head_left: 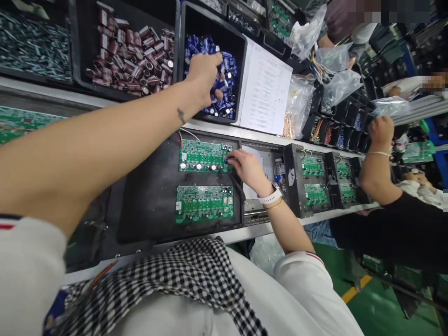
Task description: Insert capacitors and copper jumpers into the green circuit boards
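My left hand (205,74) reaches into a black bin (241,51) of blue capacitors (227,100), its fingers closed on some of them. My right hand (245,167) rests at the right edge of the upper green circuit board (203,156), its fingertips pinching a small blue capacitor against the board. A second green circuit board (204,203) lies just below on the same black carrier tray (150,196). A white watch and a thin bracelet sit on my right wrist.
A bin of dark red capacitors (135,56) stands left of the blue ones, and a bin of small grey parts (33,44) is at far left. A printed paper sheet (266,93) lies right of the blue bin. A co-worker's arm (376,163) reaches over further trays with boards (315,182).
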`<state>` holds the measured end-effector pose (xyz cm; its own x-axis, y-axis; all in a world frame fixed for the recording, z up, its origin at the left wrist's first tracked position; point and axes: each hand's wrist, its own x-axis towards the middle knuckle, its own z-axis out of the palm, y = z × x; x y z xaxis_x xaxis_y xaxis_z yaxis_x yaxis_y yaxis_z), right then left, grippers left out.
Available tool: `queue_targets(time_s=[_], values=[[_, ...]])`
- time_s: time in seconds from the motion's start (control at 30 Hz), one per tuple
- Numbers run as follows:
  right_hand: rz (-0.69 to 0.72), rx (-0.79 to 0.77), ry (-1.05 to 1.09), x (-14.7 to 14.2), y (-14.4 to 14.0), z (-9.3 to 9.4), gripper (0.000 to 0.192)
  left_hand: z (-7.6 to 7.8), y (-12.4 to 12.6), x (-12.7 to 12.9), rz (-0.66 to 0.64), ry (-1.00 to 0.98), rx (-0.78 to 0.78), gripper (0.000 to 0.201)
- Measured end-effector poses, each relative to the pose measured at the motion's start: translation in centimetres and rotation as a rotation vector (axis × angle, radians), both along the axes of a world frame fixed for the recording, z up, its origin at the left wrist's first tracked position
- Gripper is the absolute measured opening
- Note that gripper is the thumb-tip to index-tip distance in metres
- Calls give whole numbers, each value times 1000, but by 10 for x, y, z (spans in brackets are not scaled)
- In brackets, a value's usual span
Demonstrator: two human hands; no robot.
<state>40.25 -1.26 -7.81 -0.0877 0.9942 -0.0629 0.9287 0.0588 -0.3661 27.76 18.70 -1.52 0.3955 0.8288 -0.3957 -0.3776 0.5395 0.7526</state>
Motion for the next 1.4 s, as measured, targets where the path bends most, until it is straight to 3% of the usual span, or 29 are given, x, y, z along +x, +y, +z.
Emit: queue_targets(time_s=[0.1, 0.23, 0.37, 0.5, 0.63, 0.73, 0.87, 1.13, 1.3, 1.4], values=[[-7, -5, -73, -2, 3, -1, 16, 2, -56, -34, -94, 6, -112, 11], [2, 1, -135, -2, 4, -4, 19, -9, -139, -72, -217, 12, -428, 19], [78, 25, -193, -2, 4, -8, 22, -24, -187, -83, -248, -31, -629, 7], [122, 44, -170, -3, -3, -6, 26, -37, -195, -76, -213, -59, -701, 9], [-15, 131, -221, -11, -27, 3, 29, -44, -195, -70, -213, -67, -724, 15], [-69, 87, -248, -20, -46, 6, 18, -46, -198, -67, -215, -73, -710, 20], [-66, 14, -123, -30, -59, 7, 13, -49, -201, -64, -231, -81, -710, 24], [6, 120, -36, -39, -66, 41, 25, -47, -204, -67, -322, -158, -741, 22], [-136, 144, -108, -25, -49, 15, 17, -54, -201, -65, -362, -72, -781, 25], [-132, 133, -115, -16, -38, -1, 17, -54, -199, -67, -409, -95, -792, 26]])
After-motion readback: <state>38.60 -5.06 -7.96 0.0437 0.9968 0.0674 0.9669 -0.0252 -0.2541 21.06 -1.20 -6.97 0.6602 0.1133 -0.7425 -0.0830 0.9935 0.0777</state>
